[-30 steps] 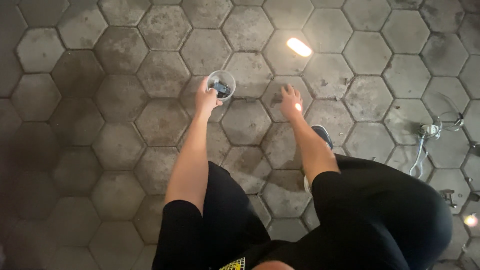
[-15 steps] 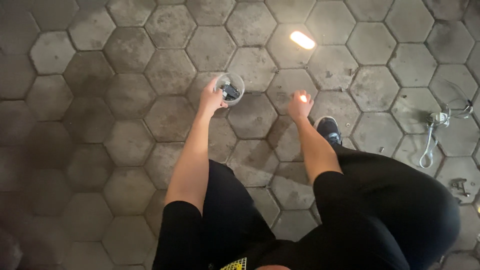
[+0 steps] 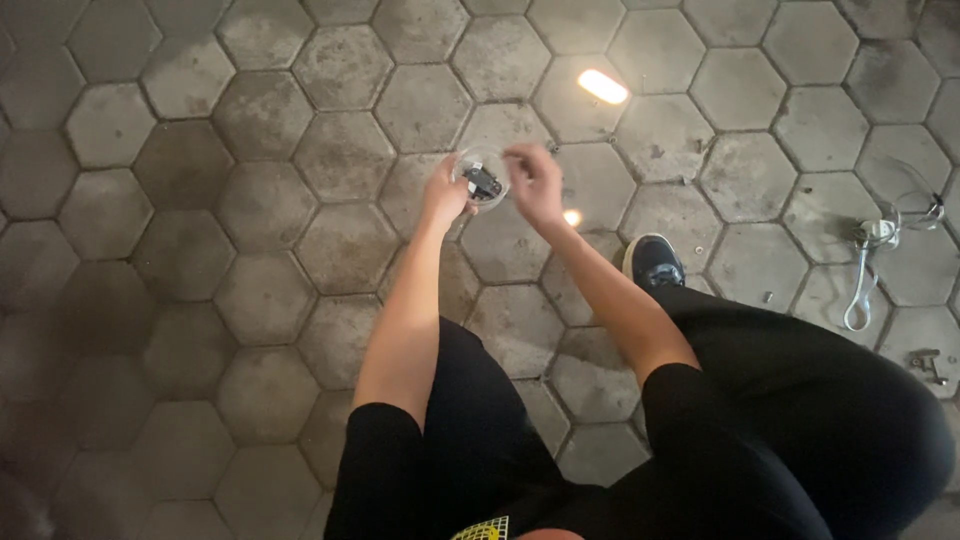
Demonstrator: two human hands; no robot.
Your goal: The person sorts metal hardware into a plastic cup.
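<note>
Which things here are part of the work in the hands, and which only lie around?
In use: clear cup with small dark parts, held by left hand; right hand at its rim.
Lying about: white cable, small metal piece, shoe.

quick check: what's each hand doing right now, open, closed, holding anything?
Left hand: closed around a clear cup with dark bits inside.
Right hand: at the cup's rim; blurred, grip cannot be told.

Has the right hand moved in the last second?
Yes. The right hand has swung left, away from the shoe, and now sits beside the cup held by the left hand.
</note>
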